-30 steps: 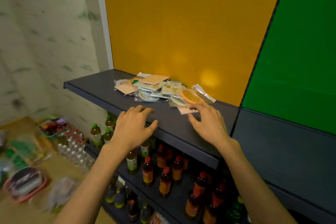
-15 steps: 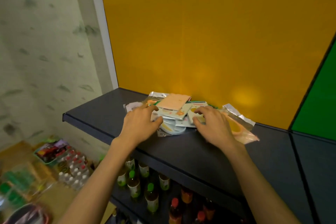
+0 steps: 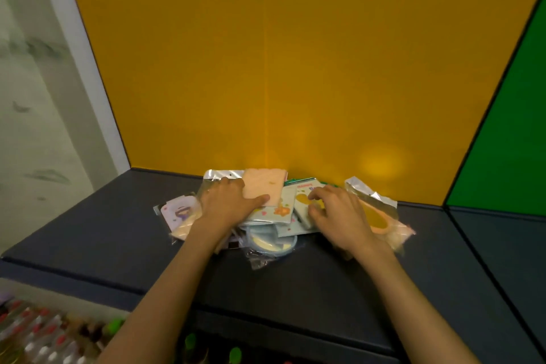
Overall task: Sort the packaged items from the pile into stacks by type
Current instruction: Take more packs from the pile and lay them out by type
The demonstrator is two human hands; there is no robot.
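A pile of flat packaged items lies on the dark shelf (image 3: 88, 239) against the yellow back panel. My left hand (image 3: 229, 205) is on the pile's left side, thumb across a peach square packet (image 3: 266, 183) and fingers at its left edge. Beside it, my right hand (image 3: 339, 216) curls its fingers on a pale blue packet with a yellow print (image 3: 302, 196). A flowered pale packet (image 3: 280, 210) and a round blue item in clear wrap (image 3: 271, 241) sit between my hands. A purple cartoon packet (image 3: 180, 211) pokes out on the left, an orange ring in a clear bag (image 3: 381, 216) on the right.
The yellow panel (image 3: 295, 68) closes off the back and a green panel (image 3: 514, 127) stands to the right. A pale wall is at the left. Below the shelf's front edge are bottles with red and white caps (image 3: 44, 331) and green caps (image 3: 235, 353).
The view has come closer to the pile. My left thumb has slid onto the peach packet, and my right fingers have curled on the pale blue packet.
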